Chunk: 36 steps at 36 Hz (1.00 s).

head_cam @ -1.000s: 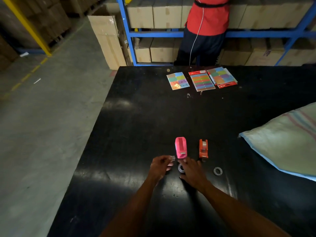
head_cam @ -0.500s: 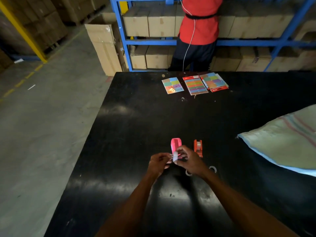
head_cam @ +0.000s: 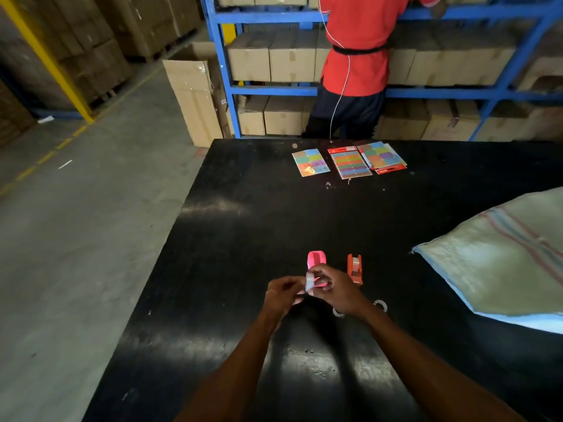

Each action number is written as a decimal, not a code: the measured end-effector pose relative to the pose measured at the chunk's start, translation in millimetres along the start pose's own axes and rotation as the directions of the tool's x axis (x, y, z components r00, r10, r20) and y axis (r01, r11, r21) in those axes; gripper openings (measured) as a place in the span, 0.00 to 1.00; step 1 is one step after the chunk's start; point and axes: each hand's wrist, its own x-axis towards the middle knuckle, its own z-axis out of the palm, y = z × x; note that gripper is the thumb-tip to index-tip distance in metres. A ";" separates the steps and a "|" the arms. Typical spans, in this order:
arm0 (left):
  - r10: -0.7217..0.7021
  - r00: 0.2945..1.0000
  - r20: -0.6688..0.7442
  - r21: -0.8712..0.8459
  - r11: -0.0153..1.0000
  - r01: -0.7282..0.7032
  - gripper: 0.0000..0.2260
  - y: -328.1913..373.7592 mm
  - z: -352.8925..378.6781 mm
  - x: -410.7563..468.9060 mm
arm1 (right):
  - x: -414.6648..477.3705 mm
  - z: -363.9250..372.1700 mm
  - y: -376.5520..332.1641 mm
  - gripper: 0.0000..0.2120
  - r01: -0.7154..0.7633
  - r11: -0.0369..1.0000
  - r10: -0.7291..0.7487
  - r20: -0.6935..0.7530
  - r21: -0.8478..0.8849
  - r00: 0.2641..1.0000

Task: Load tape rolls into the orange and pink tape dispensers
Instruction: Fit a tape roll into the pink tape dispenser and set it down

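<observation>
The pink tape dispenser (head_cam: 316, 261) stands on the black table (head_cam: 243, 239), its near end hidden behind my fingers. The orange dispenser (head_cam: 354, 268) stands just to its right with a roll inside. Both my hands meet in front of the pink dispenser. My right hand (head_cam: 338, 290) pinches a small pale tape roll (head_cam: 309, 281) upright, and my left hand (head_cam: 281, 295) pinches at its left side. Two more tape rolls lie flat on the table: one (head_cam: 380, 305) right of my right wrist, the other (head_cam: 338, 313) half hidden under it.
Colourful sticky-note packs (head_cam: 350, 161) lie at the table's far edge. A pale woven sack (head_cam: 499, 257) covers the right side. A person in a red shirt (head_cam: 355, 56) stands at blue shelving with cartons behind the table. The table's left edge drops to concrete floor.
My right hand lifted off the table and joined my left hand; the pale roll is now held up between them in front of the pink dispenser. The camera tilted up slightly.
</observation>
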 end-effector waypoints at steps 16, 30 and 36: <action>-0.140 0.990 0.030 -0.004 0.990 0.140 0.03 -14.9 9.7 21.4 | 5.6 -12.9 14.0 0.21 -0.051 0.999 0.051 0.078 -0.003 0.996; -0.112 0.994 0.017 0.279 0.955 0.103 0.05 -13.1 5.7 83.1 | 69.3 -47.9 48.2 0.20 -0.052 0.979 0.067 0.074 -0.197 0.995; 0.010 1.000 -0.017 0.500 0.866 0.000 0.25 -21.0 6.5 119.0 | 99.0 -49.8 56.7 0.20 -0.043 0.955 0.083 0.126 -0.293 0.988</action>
